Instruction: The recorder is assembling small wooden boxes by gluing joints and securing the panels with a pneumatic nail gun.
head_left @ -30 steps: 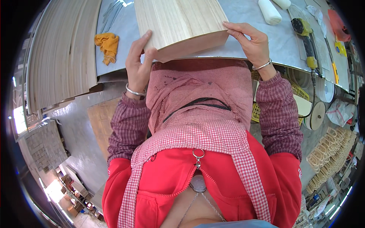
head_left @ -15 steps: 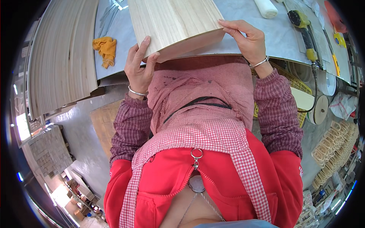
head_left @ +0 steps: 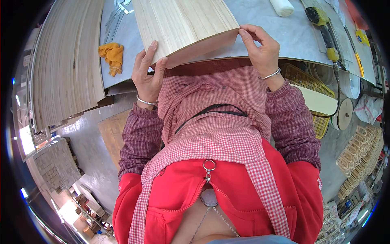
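A pale wooden box [head_left: 185, 30] lies on the table at its front edge, its grained top facing up and its near side showing below. My left hand [head_left: 147, 77] holds the near left corner, with the thumb on the near side and the fingers along the left edge. At the near right corner, my right hand [head_left: 262, 46] pinches the edge between thumb and forefinger. The far end of the box runs out of the picture, and its underside is hidden.
Stacked wooden boards [head_left: 67, 61] fill the left side, with an orange cloth [head_left: 111, 57] beside them. Metal strips [head_left: 115, 22] lie farther back. At the right are a white roll [head_left: 282, 7], a yellow-black power tool [head_left: 323, 30] with a hose, and a yellow crate [head_left: 321, 126] below.
My right hand has shifted slightly left and nearer, its fingers more bent at the corner. The box has moved a little to the left. My left hand keeps its hold.
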### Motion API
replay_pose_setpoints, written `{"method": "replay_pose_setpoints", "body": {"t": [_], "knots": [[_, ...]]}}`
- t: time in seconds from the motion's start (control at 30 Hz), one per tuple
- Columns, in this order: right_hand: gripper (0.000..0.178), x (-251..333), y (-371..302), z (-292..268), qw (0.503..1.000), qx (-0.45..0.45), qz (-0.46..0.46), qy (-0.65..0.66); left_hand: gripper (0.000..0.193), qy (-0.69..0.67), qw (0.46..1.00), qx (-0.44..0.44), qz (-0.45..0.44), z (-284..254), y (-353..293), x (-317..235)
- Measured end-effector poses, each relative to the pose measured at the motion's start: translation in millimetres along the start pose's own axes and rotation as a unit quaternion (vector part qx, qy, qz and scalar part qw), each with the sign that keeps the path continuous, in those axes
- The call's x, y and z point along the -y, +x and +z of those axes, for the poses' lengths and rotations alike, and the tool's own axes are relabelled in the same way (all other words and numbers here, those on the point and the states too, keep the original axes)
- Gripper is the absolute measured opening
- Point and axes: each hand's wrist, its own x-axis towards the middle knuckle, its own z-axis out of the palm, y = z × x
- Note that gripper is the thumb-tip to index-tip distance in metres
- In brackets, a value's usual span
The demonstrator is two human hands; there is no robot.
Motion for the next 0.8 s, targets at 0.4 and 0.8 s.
{"method": "replay_pose_setpoints", "body": {"t": [0.4, 0.8], "knots": [[0.014, -1.0, 2.3, 0.1, 1.0, 0.002, -0.005, -0.008, 0.044, 0.001, 1.0, -0.008, -0.002, 3.6, -1.4, -0.1], [0.018, -2.6, -3.8, 1.8, 1.0, -0.018, 0.008, 0.014, 0.044, -0.008, 1.0, -0.001, -0.007, 6.2, 0.0, -0.7]]}}
